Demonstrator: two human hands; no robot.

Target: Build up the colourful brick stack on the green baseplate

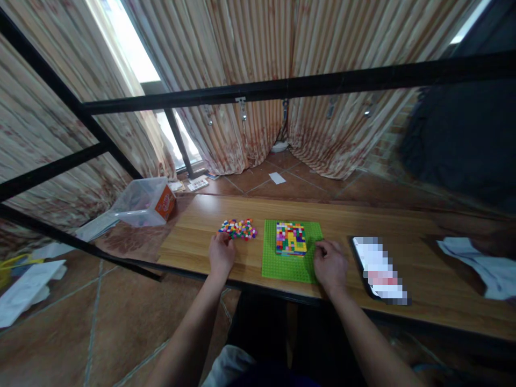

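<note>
A green studded baseplate (282,270) lies on the wooden table, with a square block of multicoloured toy bricks (291,239) built up on it. Left of the plate is a loose pile of small coloured bricks (242,229). My left hand (222,253) is at the pile's near left edge, fingers curled together; whether a brick is between them is hidden. Over the plate's right edge rests my right hand (330,263), its fingers closed in a pinch near the built block. Anything in that pinch is too small to make out.
A phone (379,271) with a blurred screen lies right of my right hand, and a white cloth or paper (479,263) is farther right. Beyond the left end of the table (189,242) stands a clear plastic box (145,201). Black metal bars (262,91) cross ahead.
</note>
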